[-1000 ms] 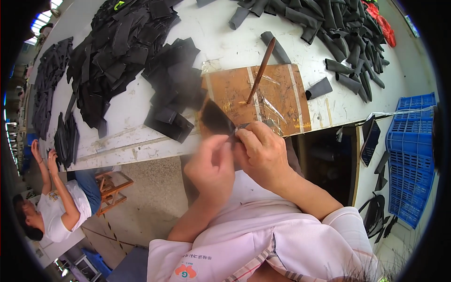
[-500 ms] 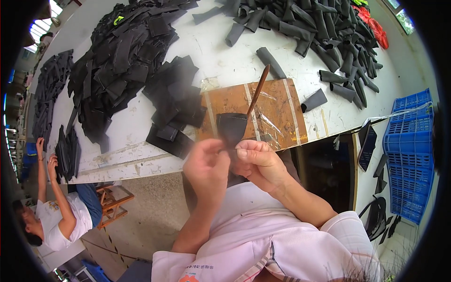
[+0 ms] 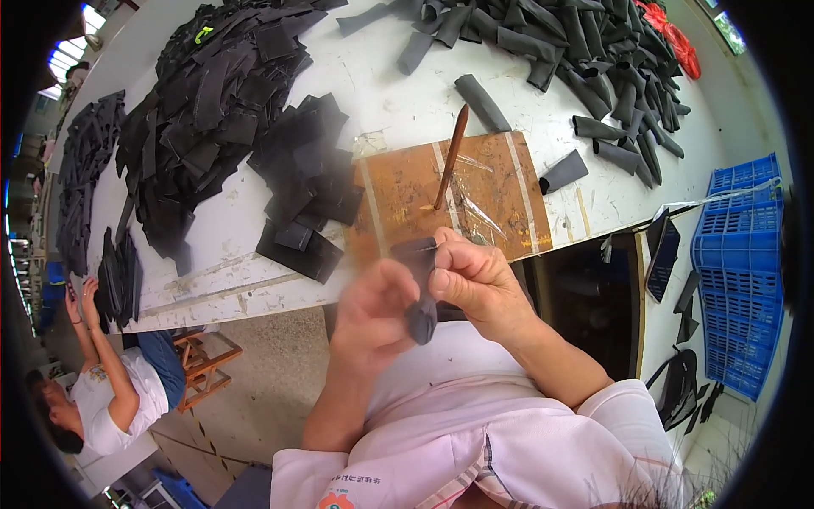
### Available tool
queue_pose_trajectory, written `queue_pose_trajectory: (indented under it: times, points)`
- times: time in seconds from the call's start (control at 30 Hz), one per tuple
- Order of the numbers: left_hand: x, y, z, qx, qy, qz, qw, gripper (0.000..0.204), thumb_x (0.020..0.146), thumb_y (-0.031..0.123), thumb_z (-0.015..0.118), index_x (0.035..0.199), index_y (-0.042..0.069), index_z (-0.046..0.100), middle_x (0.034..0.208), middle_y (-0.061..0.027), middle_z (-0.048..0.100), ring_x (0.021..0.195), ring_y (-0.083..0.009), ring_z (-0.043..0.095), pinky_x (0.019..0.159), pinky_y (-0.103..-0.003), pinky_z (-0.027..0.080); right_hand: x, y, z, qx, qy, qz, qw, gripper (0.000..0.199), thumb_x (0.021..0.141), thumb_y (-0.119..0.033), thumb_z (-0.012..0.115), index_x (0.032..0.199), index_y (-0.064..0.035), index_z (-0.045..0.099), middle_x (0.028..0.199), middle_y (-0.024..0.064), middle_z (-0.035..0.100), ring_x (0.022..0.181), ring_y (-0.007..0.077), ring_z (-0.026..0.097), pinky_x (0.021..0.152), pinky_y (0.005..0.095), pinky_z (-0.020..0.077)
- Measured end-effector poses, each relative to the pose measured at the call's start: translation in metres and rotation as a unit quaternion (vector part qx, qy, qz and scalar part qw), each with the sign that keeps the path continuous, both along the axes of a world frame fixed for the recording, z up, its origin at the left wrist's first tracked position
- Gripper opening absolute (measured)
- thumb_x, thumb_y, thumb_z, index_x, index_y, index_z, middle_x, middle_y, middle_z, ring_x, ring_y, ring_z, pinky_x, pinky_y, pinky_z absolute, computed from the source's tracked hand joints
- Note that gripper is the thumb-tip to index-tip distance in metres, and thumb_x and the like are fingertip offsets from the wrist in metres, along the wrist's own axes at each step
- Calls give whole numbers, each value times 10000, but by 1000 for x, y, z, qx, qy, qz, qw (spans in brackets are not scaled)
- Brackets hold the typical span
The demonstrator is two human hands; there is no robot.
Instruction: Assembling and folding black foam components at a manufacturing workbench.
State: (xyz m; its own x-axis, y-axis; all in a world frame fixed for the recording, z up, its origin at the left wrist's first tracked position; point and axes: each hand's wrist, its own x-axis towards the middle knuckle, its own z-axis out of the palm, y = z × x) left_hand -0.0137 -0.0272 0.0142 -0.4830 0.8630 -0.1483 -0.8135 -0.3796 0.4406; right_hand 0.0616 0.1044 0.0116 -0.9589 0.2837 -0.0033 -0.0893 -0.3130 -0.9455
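Observation:
Before my chest, a small black fabric tube (image 3: 424, 261) is pinched between the thumb and fingers of my right hand (image 3: 479, 276). Its lower end hangs beside my left hand (image 3: 366, 318), whose curled fingers are smeared by motion; whether they grip the cloth does not show. Beyond both hands, a reddish-brown pointed stick (image 3: 452, 157) stands tilted on a brown board (image 3: 398, 199) at the table edge, with nothing on it.
Flat black pieces (image 3: 212, 110) are heaped at left, with a smaller pile (image 3: 309, 170) nearer. Black tubes (image 3: 585, 51) lie at far right. Blue crates (image 3: 742, 280) stand right. Another person (image 3: 114, 390) works at far left by a wooden stool (image 3: 203, 369).
The black fabric piece has come off the stick's lower end and toward my chest, now narrow and tube-like. My left hand has shifted slightly down. The other person's hands have moved a little.

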Motion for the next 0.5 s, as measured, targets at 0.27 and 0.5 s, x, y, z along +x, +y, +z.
queue_pose_trajectory:
  times: [0.27, 0.5]
  points:
    - [13, 19, 24, -248, 285, 197, 905, 363, 692, -82, 582, 1043, -64, 494, 804, -123, 575, 447, -32, 411, 367, -141, 343, -11, 19, 12, 264, 127, -73, 953, 113, 763, -76, 600, 724, -9, 518, 797, 83, 515, 635, 158, 505, 548, 255, 424]
    - [8, 23, 1, -282, 712, 359, 533, 182, 762, -2, 604, 942, -20, 580, 871, -109, 553, 563, -61, 504, 467, -155, 427, -8, 17, 15, 341, 65, -90, 933, 173, 770, -98, 590, 679, -16, 467, 655, 89, 463, 540, 215, 476, 460, 291, 374]
